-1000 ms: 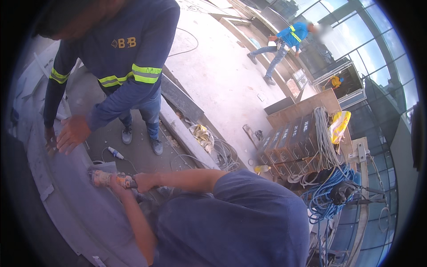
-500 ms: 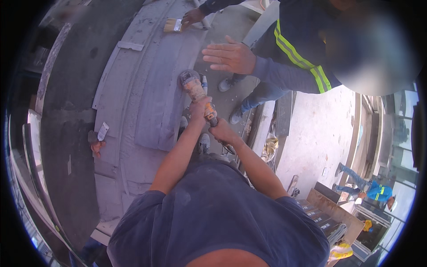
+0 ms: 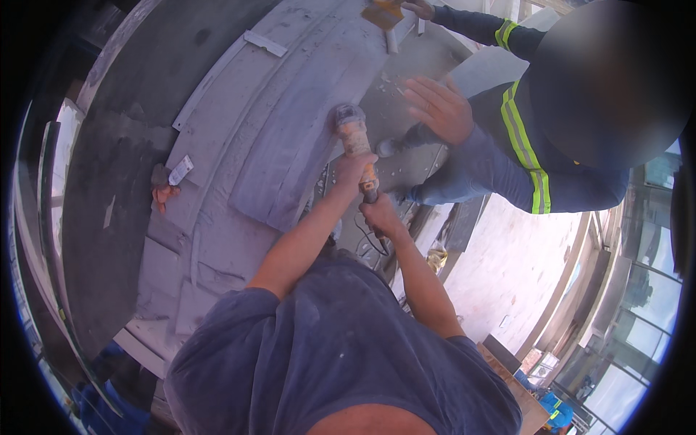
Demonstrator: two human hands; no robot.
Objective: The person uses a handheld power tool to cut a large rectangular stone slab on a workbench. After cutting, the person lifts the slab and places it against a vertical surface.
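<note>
Head view. Both hands on one tool. Left grip (image 3: pixel 355 170): closed around the body of the grinder (image 3: pixel 354 138), fingers wrapped over it. Right grip (image 3: pixel 382 216): closed on the grinder's rear handle, just below and to the right of the left grip. A dark cord (image 3: pixel 377 245) hangs in a loop just below the right grip.

Grinder position: points away from the wearer, its working end beyond the left grip, over the right edge of the grey panel (image 3: pixel 290 156). Cannot tell whether that end touches the panel. Casing dusty, orange near the handle. Panel runs to the left of both grips and on beyond them.

Farther left of the left grip, well apart: a white-labelled item (image 3: pixel 180 170), with a reddish-brown lump (image 3: pixel 165 196) just beside it. Beyond the left grip and to its left: a pale strip (image 3: pixel 265 43) lying at a slant.

Beyond the grips and to their right: a co-worker (image 3: pixel 502 170) in dark blue with yellow-green reflective bands. One of their hands (image 3: pixel 440 110) is raised with fingers extended, near the grinder and apart from it. Their other hand is at a brush (image 3: pixel 382 13), far beyond the left grip; its hold is unclear.
</note>
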